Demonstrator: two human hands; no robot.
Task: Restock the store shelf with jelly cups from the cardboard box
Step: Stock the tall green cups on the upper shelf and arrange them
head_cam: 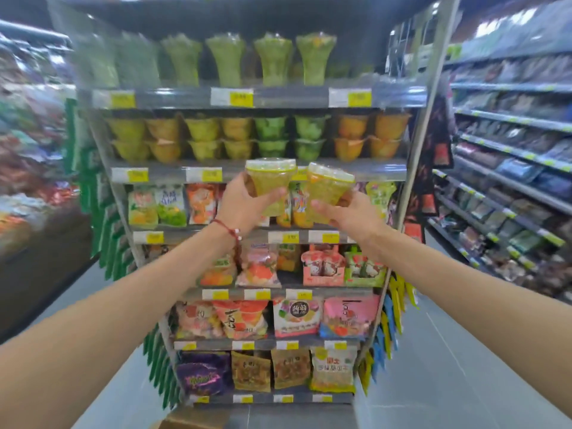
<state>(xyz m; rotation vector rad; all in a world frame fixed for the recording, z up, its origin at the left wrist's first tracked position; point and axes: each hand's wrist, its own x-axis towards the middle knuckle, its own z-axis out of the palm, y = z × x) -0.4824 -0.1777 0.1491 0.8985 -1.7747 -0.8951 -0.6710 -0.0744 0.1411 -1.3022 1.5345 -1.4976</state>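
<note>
My left hand [244, 205] grips a yellow-green jelly cup [270, 181], held upright in front of the store shelf [278, 172]. Close to its right, my right hand [346, 216] holds a second jelly cup [328, 188], tilted to the left. The two cups nearly touch. Both are raised to about the level of the second shelf board, where stacked jelly cups [257, 137] in yellow, green and orange stand two high. Tall green jelly cups [272, 57] fill the top shelf. A corner of the cardboard box [192, 421] shows on the floor at the shelf's foot.
Bagged sweets and snacks [278, 317] fill the lower shelves. Hanging packets line both sides of the rack [393, 311]. A long aisle shelf [510, 168] runs on the right, blurred goods [31, 168] on the left. Grey floor [448, 366] lies on either side.
</note>
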